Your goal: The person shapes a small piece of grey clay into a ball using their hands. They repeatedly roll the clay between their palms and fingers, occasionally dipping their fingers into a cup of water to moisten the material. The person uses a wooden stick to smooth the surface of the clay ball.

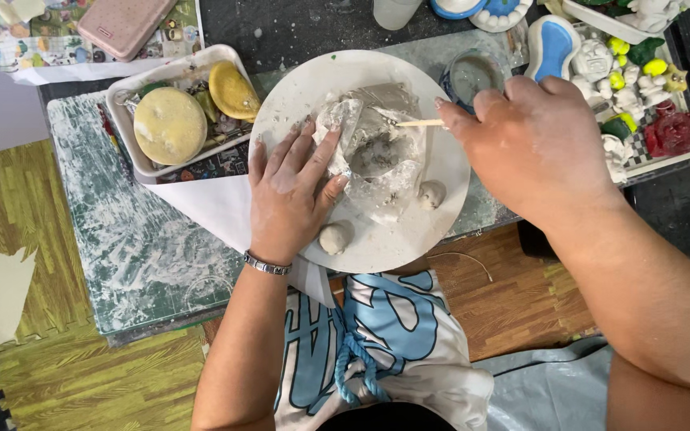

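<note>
Fingers of my left hand (291, 191) spread flat, pinning the clay lump (377, 152) on the round board (377, 243); my right hand (533, 148) pinches a wooden stick (419, 123); light, shallow strokes seem wisest.

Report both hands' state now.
Left hand: open, fingers spread flat on the crumpled plastic wrap.
Right hand: closed, pinching a thin wooden stick.
</note>
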